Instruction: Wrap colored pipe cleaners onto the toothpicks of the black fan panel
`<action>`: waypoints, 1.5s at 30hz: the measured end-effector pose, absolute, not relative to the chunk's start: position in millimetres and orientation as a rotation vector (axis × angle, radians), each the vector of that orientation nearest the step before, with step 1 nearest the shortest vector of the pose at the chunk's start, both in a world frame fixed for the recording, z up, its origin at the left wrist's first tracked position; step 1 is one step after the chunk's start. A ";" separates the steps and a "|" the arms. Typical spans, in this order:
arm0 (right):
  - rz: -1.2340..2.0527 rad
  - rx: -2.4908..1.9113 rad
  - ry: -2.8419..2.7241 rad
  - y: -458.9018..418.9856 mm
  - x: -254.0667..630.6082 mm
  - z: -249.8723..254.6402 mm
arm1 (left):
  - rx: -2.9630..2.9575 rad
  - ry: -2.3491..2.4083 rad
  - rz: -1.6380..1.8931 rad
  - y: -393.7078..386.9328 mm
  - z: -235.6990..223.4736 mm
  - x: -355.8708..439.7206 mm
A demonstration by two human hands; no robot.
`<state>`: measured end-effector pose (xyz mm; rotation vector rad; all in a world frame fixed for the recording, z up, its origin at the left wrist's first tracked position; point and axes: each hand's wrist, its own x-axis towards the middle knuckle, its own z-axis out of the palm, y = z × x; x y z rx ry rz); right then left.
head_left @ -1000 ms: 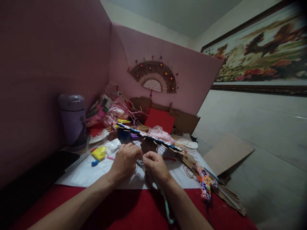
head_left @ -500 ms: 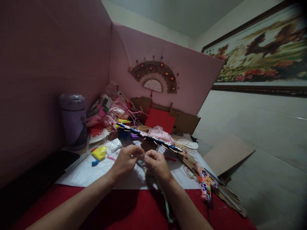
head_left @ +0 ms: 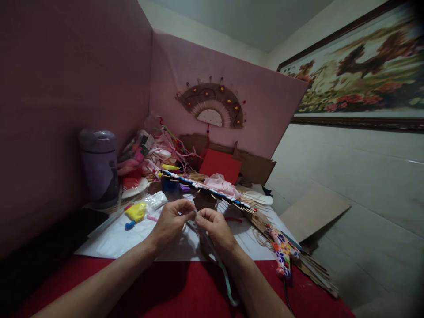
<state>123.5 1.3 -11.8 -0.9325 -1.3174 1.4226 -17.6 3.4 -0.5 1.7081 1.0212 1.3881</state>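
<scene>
My left hand point(head_left: 172, 221) and my right hand point(head_left: 215, 226) meet over the white paper point(head_left: 112, 240). Their fingertips are pinched together on one end of a pale green strand of yarn point(head_left: 225, 279). From the right hand the strand hangs down across the wrist, its loose end over the red cloth point(head_left: 159, 287). Just beyond the fingers a black fan piece point(head_left: 205, 189) with white and blue trim and thin wooden sticks stands edge-on. Something looped and dark lies beneath the hands, mostly hidden.
At right lies a flower-patterned glue gun point(head_left: 283, 251) on strips of cardboard point(head_left: 318, 278). On the left are a purple tumbler point(head_left: 98, 170) and a yellow clay packet point(head_left: 135, 212). Behind are red card point(head_left: 221, 165), pink cloth point(head_left: 220, 185) and a decorated fan point(head_left: 212, 104) on the pink panel.
Both hands stay pinched together, with only slight finger shifts. The hanging strand has swung slightly to the left; the whole view has shifted a little.
</scene>
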 end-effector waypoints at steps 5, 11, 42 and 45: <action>1.372 -0.982 -1.343 3.6 124.4 -13.1 | 2.005 1.264 1.352 2.8 -4.2 -19.5; 1.298 -1.047 -1.369 5.5 122.6 -19.3 | 2.752 1.451 1.107 -3.3 -0.3 -20.1; 1.456 -0.916 -1.240 3.2 125.8 -9.4 | 1.576 0.963 1.324 5.0 -2.0 -13.1; 1.419 -0.915 -1.266 3.6 125.6 -11.1 | 1.607 0.977 1.330 5.1 -2.3 -13.5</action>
